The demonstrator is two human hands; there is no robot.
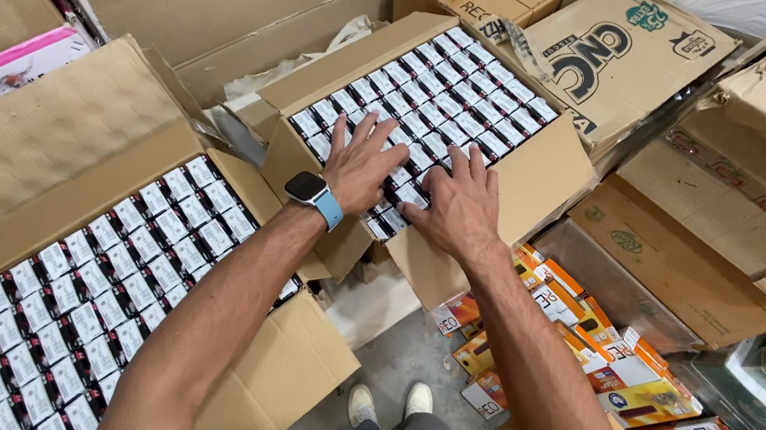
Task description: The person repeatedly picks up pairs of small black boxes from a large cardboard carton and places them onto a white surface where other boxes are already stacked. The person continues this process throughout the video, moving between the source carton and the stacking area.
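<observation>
Seen from above, a person leaned over an open cardboard carton (520, 180) tightly packed with small white-and-black boxes (462, 95). The left hand (362, 166), a smartwatch (308, 189) at its wrist, lay flat with fingers spread on the nearest rows, gripping nothing. The right hand (458, 206) rested just beside it, also flat and open, fingertips pressing the box tops. Beyond the fingers, the rows ran unbroken to the far flap. As far as could be judged, the carton looked full, with no box lifted out. Below the left forearm stood a second open carton (277, 381), equally full. Under the right forearm lay loose orange packets (589, 327) on the floor.
</observation>
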